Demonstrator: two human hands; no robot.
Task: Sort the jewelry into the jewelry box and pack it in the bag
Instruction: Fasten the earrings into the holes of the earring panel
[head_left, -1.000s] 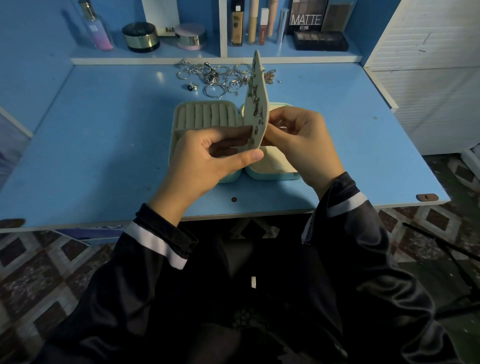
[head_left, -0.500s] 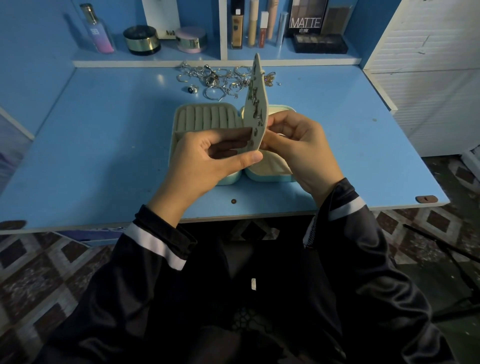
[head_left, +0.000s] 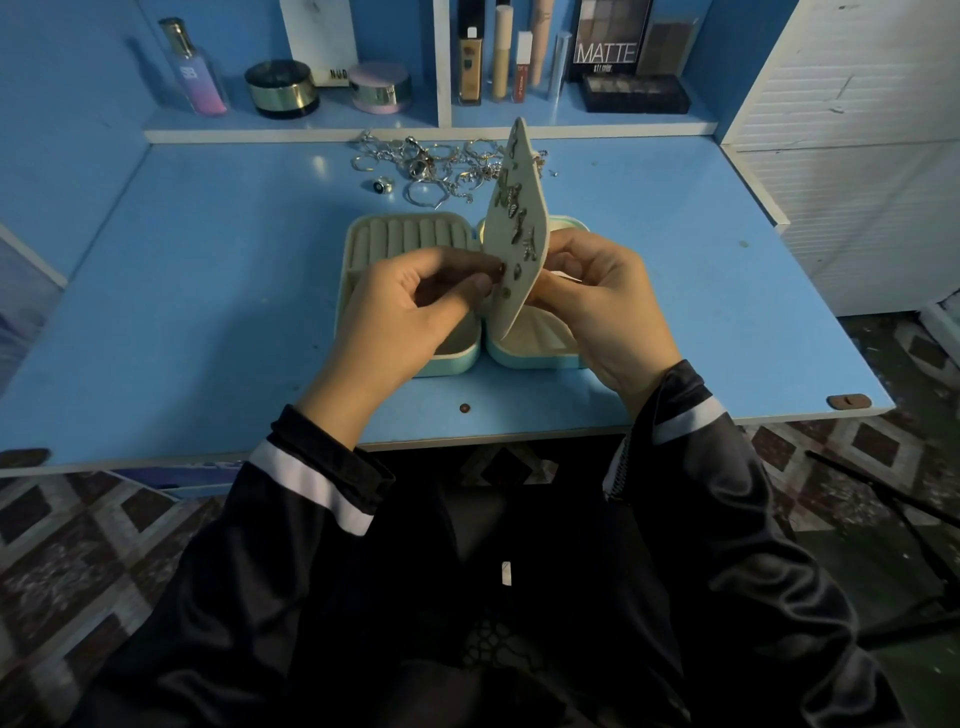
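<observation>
A: Where are our things?
B: The jewelry box (head_left: 451, 365) lies open on the blue desk (head_left: 208, 312), with loose jewelry (head_left: 431, 166) heaped well behind it. Over it we hold the earring panel (head_left: 519, 228) on edge, long axis pointing away.
A: Our grips?
B: Our right hand (head_left: 602, 296) curls round the panel's right side. Our left hand (head_left: 410, 306), the nearer, pinches a small stud (head_left: 500, 268) low on the left face.
</observation>
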